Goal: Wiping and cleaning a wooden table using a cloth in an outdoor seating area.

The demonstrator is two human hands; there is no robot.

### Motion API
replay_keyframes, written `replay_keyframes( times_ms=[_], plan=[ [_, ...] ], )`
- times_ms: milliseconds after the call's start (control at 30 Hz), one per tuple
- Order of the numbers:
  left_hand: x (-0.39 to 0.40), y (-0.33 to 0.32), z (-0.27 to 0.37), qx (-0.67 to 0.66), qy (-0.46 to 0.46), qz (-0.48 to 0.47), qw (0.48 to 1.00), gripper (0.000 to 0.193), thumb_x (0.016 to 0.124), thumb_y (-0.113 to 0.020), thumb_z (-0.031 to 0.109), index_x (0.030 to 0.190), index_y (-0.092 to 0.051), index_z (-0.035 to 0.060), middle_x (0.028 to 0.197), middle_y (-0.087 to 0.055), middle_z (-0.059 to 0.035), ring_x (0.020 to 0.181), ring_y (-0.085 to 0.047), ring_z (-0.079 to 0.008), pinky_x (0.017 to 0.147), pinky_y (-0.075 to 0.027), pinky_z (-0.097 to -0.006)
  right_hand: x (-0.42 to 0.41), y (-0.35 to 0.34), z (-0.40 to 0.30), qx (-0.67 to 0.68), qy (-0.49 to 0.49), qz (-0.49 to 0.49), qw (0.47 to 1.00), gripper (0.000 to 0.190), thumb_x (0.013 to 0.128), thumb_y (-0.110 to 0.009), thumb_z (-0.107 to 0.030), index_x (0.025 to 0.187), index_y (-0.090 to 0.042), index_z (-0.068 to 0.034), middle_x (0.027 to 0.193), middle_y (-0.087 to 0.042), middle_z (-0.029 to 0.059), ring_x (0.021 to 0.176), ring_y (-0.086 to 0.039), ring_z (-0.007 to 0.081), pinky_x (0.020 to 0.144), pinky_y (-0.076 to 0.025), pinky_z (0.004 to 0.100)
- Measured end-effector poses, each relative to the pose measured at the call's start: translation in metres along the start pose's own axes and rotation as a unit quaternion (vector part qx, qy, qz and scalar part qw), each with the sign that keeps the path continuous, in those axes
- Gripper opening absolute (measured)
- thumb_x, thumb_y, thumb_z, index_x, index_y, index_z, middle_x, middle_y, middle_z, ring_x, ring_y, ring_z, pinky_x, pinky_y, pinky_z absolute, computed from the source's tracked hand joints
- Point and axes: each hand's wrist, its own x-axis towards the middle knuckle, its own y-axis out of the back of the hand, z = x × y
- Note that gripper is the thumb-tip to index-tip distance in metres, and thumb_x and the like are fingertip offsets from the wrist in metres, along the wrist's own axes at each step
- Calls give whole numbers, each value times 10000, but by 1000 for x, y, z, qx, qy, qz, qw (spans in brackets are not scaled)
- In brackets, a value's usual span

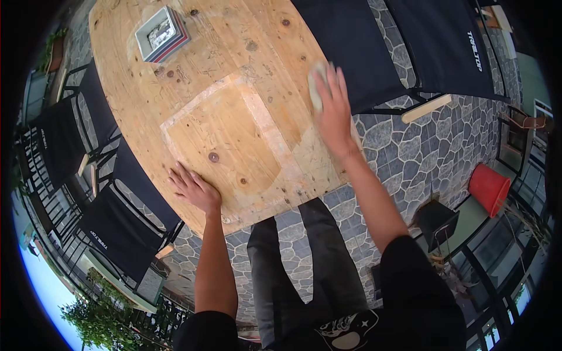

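Observation:
My right hand [333,114] is on a pale cloth [317,85], pressing it against the right edge of a wooden table [228,140]. The cloth shows beside and under the fingers, slightly blurred. On the near left part of the table, my left hand [194,188] lies flat with its fingers a little apart and nothing in it. Between the two hands the wood has knots, scratches and a lighter, worn band [268,116] bent at a corner. Toward the far left stands a stack of square trays [163,36], with something grey and silvery in the top one.
Black folding chairs line both sides; one chair [351,48] touches close to the table's right edge, another [120,228] stands at left. Stone-patterned paving [395,149] lies below. A red bucket [488,188] and a black box-like object [435,221] are at right, plants [101,316] lower left.

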Motion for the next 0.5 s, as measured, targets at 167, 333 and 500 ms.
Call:
replay_keyframes(
  times_ms=[167,333,500],
  plan=[
    [1,1,1,0,-5,0,1000,550,1098,-274,420,1587,-373,188,1681,-232,-136,1564,-126,-380,1192,-46,-660,-135,43,-10,-23,-34,-36,999,622,826,-677,1,1430,-549,-70,1535,-438,219,1445,-359,472,1181,-317,552],
    [2,1,1,8,5,3,1000,554,1092,-290,427,1587,-372,193,1683,-234,-123,1562,-139,-376,1198,-52,-650,-86,33,-14,-2,-9,26,1000,621,846,-675,-14,1447,-527,-72,1561,-402,229,1461,-321,484,1192,-281,571],
    [2,2,2,2,9,2,1000,552,1086,-311,430,1587,-377,207,1686,-235,-105,1562,-145,-370,1200,-38,-655,66,-25,-10,-61,-3,83,995,621,859,-691,-54,1450,-502,-67,1505,-438,235,1399,-381,475,1127,-373,531]
  ],
)
